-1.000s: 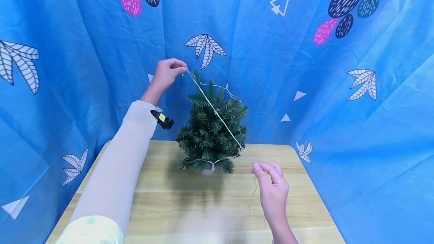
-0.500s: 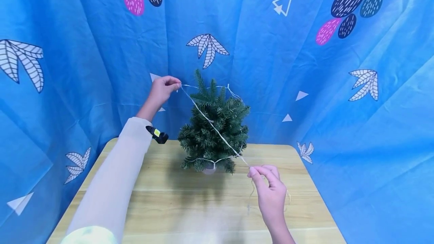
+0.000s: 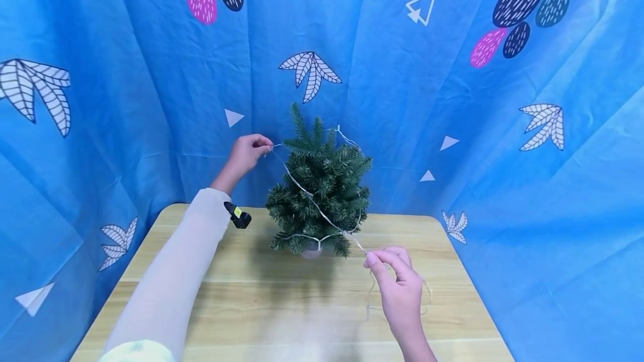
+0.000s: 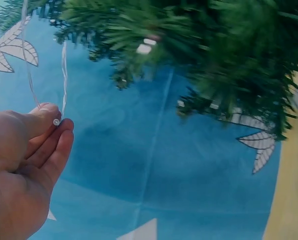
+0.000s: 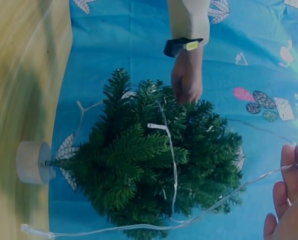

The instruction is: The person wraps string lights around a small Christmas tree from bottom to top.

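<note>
A small green artificial Christmas tree (image 3: 319, 177) stands on the table on a round wooden base (image 5: 33, 162). My left hand (image 3: 246, 154) is beside the tree's upper left, pinching the thin string lights (image 3: 322, 212) between thumb and fingers. A tiny bulb (image 4: 56, 122) shows at the fingertips in the left wrist view. From there the wire runs slantwise down across the tree's front to my right hand (image 3: 399, 289), which pinches it in front of the tree's lower right. Part of the wire circles the lower branches. Another stretch passes behind the top.
The light wooden table (image 3: 241, 306) spreads beneath the tree. A loose loop of wire (image 3: 429, 295) hangs by the right hand. Blue patterned cloth (image 3: 392, 99) closes off the back and both sides. A black strap device (image 3: 238, 215) is on the left wrist.
My left hand has come down from above the treetop to its upper left side, lowering the wire across the front. My right hand has shifted slightly, still pinching the wire.
</note>
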Available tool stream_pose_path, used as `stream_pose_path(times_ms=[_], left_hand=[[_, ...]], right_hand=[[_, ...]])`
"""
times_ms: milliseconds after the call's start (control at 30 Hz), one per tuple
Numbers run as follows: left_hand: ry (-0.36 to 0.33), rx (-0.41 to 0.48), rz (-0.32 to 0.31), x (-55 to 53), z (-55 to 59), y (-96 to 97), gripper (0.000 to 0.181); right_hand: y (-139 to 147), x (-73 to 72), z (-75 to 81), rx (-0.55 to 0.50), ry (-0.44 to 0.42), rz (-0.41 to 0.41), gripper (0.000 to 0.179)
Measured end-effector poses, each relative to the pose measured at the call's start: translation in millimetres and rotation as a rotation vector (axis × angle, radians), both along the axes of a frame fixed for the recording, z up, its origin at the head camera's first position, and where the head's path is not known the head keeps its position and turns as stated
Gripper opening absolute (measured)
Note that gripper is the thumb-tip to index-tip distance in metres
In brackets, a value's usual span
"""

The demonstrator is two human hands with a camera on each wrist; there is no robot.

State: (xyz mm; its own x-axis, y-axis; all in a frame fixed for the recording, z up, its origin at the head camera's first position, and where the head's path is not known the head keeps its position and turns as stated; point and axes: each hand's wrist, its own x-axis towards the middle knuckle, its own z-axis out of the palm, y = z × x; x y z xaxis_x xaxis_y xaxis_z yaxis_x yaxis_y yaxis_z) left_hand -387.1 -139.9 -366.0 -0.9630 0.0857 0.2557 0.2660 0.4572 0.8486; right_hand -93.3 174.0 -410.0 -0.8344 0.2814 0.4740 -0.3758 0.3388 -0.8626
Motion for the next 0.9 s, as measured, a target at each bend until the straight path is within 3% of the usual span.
stream_pose_path(times_ms=[333, 500, 700, 900], left_hand=[[-0.018, -0.055, -0.023, 12.1, -25.7, -8.2, 0.022], [-0.038, -0.057, -0.037, 20.4, -35.5, -10.2, 0.022], [-0.024, -0.009, -0.023, 26.0, -45.6, -12.8, 0.022], [0.001, 0.067, -0.001, 31.1, -48.7, -14.4, 0.024]], right_hand=[[2, 2.8, -2.9, 0.029, 0.051, 0.058, 0.013], [2, 3.6, -4.5, 0.031, 0.090, 0.124, 0.014], [1, 3.8, -7.1, 0.039, 0.305, 0.273, 0.024], [0, 0.6, -9.3, -0.028, 0.517, 0.431, 0.028]])
